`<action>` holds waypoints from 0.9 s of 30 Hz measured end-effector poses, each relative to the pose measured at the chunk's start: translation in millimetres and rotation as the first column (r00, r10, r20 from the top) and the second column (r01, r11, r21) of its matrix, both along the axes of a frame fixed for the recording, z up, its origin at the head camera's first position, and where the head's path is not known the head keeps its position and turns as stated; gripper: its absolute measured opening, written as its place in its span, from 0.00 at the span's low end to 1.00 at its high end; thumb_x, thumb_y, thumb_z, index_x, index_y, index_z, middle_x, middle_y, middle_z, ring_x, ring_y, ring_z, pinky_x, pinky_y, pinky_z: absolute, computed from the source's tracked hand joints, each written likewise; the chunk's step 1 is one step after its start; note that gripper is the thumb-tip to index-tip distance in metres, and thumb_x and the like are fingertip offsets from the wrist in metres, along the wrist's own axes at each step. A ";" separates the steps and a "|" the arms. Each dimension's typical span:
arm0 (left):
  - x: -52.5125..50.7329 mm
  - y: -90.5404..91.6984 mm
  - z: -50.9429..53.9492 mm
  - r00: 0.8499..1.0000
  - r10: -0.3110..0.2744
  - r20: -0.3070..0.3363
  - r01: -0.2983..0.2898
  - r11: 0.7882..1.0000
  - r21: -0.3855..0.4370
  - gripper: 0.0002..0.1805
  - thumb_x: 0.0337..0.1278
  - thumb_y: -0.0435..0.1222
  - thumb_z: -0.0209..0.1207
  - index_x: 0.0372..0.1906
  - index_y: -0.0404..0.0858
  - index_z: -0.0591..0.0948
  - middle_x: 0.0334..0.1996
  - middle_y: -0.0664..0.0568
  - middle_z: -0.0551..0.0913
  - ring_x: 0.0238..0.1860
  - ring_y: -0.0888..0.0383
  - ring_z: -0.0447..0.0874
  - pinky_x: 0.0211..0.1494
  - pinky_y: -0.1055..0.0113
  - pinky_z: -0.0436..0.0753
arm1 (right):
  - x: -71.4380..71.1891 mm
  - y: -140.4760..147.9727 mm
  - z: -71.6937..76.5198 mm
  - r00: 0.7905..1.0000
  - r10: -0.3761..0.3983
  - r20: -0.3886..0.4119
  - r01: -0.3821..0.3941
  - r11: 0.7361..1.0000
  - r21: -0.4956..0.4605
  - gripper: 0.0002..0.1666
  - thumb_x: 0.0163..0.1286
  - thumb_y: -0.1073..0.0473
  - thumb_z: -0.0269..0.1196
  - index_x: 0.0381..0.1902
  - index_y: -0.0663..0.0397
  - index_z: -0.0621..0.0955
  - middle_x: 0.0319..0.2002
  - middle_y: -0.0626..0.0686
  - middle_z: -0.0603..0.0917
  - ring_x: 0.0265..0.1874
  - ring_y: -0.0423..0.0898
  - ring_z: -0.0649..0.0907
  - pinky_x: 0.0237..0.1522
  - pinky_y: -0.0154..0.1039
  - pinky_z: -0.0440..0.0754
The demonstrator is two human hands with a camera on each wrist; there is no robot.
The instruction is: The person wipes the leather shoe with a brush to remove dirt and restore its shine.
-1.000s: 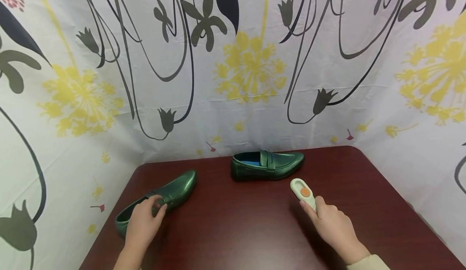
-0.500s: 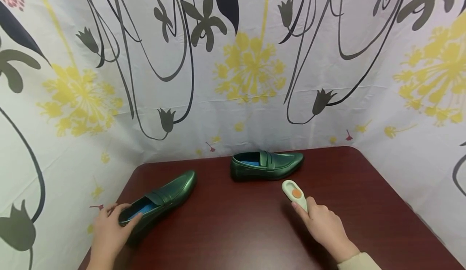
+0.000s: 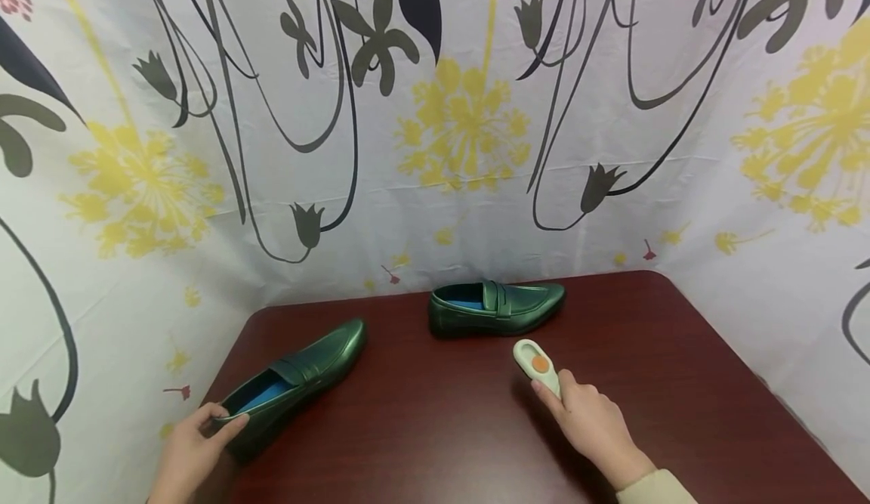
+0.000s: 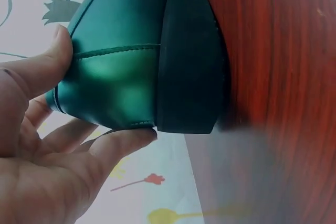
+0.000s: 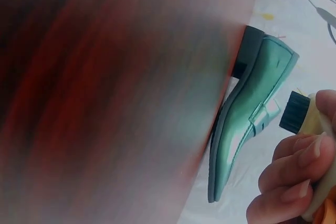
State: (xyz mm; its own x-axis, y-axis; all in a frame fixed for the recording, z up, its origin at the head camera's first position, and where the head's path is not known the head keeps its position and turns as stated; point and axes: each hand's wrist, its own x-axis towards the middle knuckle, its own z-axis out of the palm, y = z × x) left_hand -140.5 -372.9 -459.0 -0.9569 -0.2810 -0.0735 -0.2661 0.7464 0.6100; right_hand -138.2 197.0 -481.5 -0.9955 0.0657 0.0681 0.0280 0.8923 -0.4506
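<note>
At the table's left, a green loafer (image 3: 299,383) points its toe up and to the right. My left hand (image 3: 192,447) grips its heel end; in the left wrist view the thumb and fingers of my left hand (image 4: 58,166) hold the back of the green shoe (image 4: 118,85). My right hand (image 3: 594,425) holds a pale brush-like tool (image 3: 539,366) with an orange spot above the table. The right wrist view shows dark bristles (image 5: 295,112) at the tool's end, beside the fingers of my right hand (image 5: 294,174).
A second green loafer (image 3: 498,310) lies near the table's back edge, toe to the right; it also shows in the right wrist view (image 5: 247,108). The dark red table (image 3: 408,428) is bordered by white floral cloth (image 3: 381,239) at the back and sides.
My left hand has moved from the middle of the left shoe down to its heel and now grips it. My right hand, with the tool, has shifted slightly left.
</note>
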 end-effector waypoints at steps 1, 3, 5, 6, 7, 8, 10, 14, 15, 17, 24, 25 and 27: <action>-0.1 1.0 0.8 1.000 -0.006 0.001 0.006 1.000 0.000 0.27 0.60 0.57 0.65 0.42 0.36 0.78 0.18 0.56 0.71 0.29 0.58 0.73 0.29 0.66 0.71 | 0.1 0.1 0.1 1.000 -0.003 0.001 0.003 1.000 -0.002 0.36 0.74 0.25 0.47 0.35 0.55 0.71 0.18 0.51 0.72 0.17 0.49 0.73 0.17 0.45 0.66; 0.1 3.0 2.4 1.000 -0.016 0.012 0.016 1.000 0.008 0.25 0.61 0.56 0.65 0.40 0.37 0.77 0.16 0.56 0.66 0.27 0.58 0.69 0.29 0.65 0.69 | 0.2 0.4 0.6 1.000 -0.003 0.001 0.003 1.000 -0.005 0.36 0.74 0.26 0.47 0.35 0.55 0.71 0.18 0.51 0.72 0.17 0.49 0.73 0.17 0.44 0.65; -0.6 5.0 5.0 0.999 -0.046 0.009 0.046 0.999 0.004 0.24 0.62 0.55 0.65 0.39 0.37 0.76 0.21 0.55 0.73 0.32 0.56 0.76 0.31 0.66 0.71 | 0.0 0.7 0.9 1.000 -0.002 0.005 0.002 1.000 -0.009 0.36 0.74 0.26 0.47 0.35 0.55 0.71 0.18 0.51 0.72 0.16 0.49 0.73 0.17 0.44 0.65; -1.6 6.2 6.3 0.998 -0.061 0.012 0.061 0.998 0.013 0.24 0.63 0.55 0.64 0.38 0.37 0.76 0.25 0.55 0.77 0.37 0.55 0.78 0.33 0.66 0.72 | -0.1 0.7 1.3 1.000 0.000 0.006 0.000 1.000 -0.011 0.36 0.74 0.26 0.47 0.35 0.55 0.71 0.18 0.51 0.72 0.17 0.49 0.73 0.18 0.44 0.65; -3.3 7.9 7.2 0.997 -0.071 0.019 0.071 0.997 0.037 0.23 0.63 0.54 0.64 0.38 0.38 0.75 0.27 0.54 0.78 0.37 0.55 0.78 0.33 0.66 0.73 | -0.3 0.8 1.6 1.000 0.002 0.008 -0.001 1.000 -0.013 0.36 0.74 0.26 0.47 0.35 0.55 0.71 0.18 0.51 0.72 0.17 0.48 0.73 0.18 0.43 0.65; -4.9 10.2 8.6 0.996 -0.082 0.025 0.080 0.995 0.066 0.22 0.64 0.54 0.64 0.39 0.38 0.75 0.26 0.55 0.77 0.35 0.56 0.78 0.32 0.66 0.72 | -0.7 0.9 1.9 1.000 0.001 0.002 -0.001 1.000 -0.012 0.36 0.74 0.26 0.47 0.35 0.55 0.71 0.18 0.51 0.72 0.17 0.48 0.73 0.18 0.43 0.65; -9.0 16.8 10.4 0.994 -0.109 0.022 0.105 0.985 0.140 0.21 0.65 0.51 0.64 0.40 0.37 0.74 0.29 0.55 0.78 0.33 0.57 0.78 0.32 0.66 0.73 | -0.9 0.4 3.6 1.000 0.000 -0.007 0.000 1.000 -0.013 0.36 0.74 0.26 0.47 0.35 0.54 0.71 0.19 0.51 0.72 0.17 0.48 0.73 0.18 0.44 0.66; -17.0 32.9 8.6 0.988 -0.152 -0.003 0.147 0.949 0.280 0.17 0.67 0.43 0.64 0.41 0.35 0.71 0.26 0.55 0.70 0.25 0.60 0.68 0.30 0.65 0.72 | -0.5 -2.0 7.1 1.000 0.006 -0.023 -0.006 1.000 -0.017 0.35 0.74 0.26 0.48 0.34 0.54 0.71 0.19 0.51 0.72 0.17 0.48 0.73 0.18 0.45 0.66; -19.3 36.3 7.1 0.986 -0.169 -0.014 0.165 0.939 0.302 0.16 0.67 0.42 0.63 0.41 0.35 0.71 0.28 0.54 0.71 0.26 0.60 0.69 0.31 0.64 0.73 | 0.0 -2.8 8.2 1.000 0.008 -0.022 -0.009 1.000 -0.020 0.35 0.74 0.26 0.48 0.34 0.54 0.71 0.19 0.51 0.72 0.17 0.48 0.73 0.18 0.44 0.66; -24.2 41.9 4.3 0.978 -0.206 -0.024 0.203 0.922 0.329 0.16 0.68 0.41 0.63 0.41 0.35 0.70 0.29 0.53 0.70 0.27 0.59 0.69 0.31 0.64 0.73 | 0.7 -4.0 8.9 1.000 0.011 -0.025 -0.012 1.000 -0.023 0.35 0.74 0.27 0.49 0.33 0.54 0.70 0.19 0.51 0.71 0.17 0.48 0.72 0.18 0.44 0.65; -44.8 63.6 3.7 0.939 -0.342 -0.029 0.325 0.859 0.396 0.17 0.70 0.42 0.61 0.41 0.34 0.68 0.26 0.54 0.65 0.24 0.61 0.64 0.30 0.64 0.71 | 4.6 -7.0 12.3 0.999 0.008 -0.050 -0.009 1.000 -0.026 0.32 0.74 0.29 0.51 0.33 0.53 0.70 0.18 0.51 0.71 0.17 0.48 0.72 0.18 0.44 0.66; -48.1 67.4 4.7 0.929 -0.368 -0.038 0.352 0.848 0.396 0.17 0.70 0.42 0.61 0.41 0.34 0.68 0.24 0.54 0.64 0.22 0.61 0.63 0.29 0.64 0.71 | 5.2 -7.7 13.2 0.999 0.006 -0.053 -0.008 1.000 -0.026 0.32 0.74 0.29 0.51 0.33 0.53 0.70 0.18 0.51 0.71 0.17 0.49 0.73 0.18 0.44 0.66; -54.9 75.4 6.9 0.904 -0.424 -0.051 0.408 0.822 0.397 0.17 0.71 0.42 0.59 0.40 0.34 0.68 0.22 0.55 0.62 0.20 0.62 0.60 0.27 0.64 0.70 | 5.9 -9.1 14.6 0.998 0.005 -0.055 -0.006 1.000 -0.027 0.32 0.74 0.29 0.51 0.33 0.53 0.70 0.18 0.51 0.71 0.17 0.49 0.73 0.18 0.44 0.65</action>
